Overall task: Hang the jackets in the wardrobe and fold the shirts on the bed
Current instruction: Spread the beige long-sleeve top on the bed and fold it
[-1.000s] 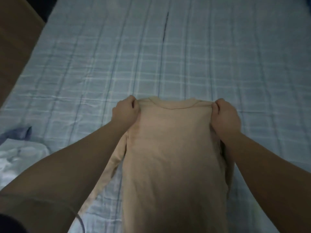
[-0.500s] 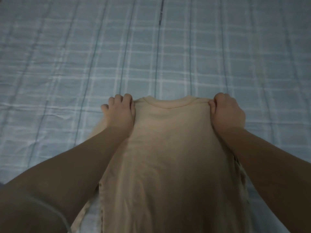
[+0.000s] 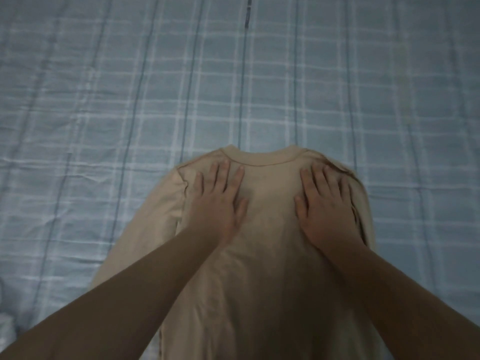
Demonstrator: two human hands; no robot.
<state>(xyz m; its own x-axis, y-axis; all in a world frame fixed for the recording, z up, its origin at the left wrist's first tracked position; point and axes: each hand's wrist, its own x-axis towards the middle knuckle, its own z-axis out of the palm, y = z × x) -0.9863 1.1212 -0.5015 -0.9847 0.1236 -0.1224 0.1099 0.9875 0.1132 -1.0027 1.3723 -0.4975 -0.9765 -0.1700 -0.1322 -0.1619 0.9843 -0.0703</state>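
Observation:
A beige long-sleeved shirt [image 3: 270, 255] lies flat on the bed [image 3: 259, 87], collar away from me, body running toward the bottom edge of the view. Its left sleeve lies along the body; the right sleeve is bunched at the shoulder. My left hand [image 3: 217, 201] rests palm down on the shirt just below the left shoulder, fingers spread. My right hand [image 3: 326, 203] presses flat below the right shoulder, fingers apart. Neither hand grips any cloth. My forearms hide part of the shirt's lower sides.
The bed is covered with a light blue checked sheet that fills the view around the shirt. A bit of white cloth [image 3: 5, 331] shows at the lower left edge.
Both hands let go of the shoulders they were pinching and now lie flat and open on the shirt. The shirt has settled down onto the bed.

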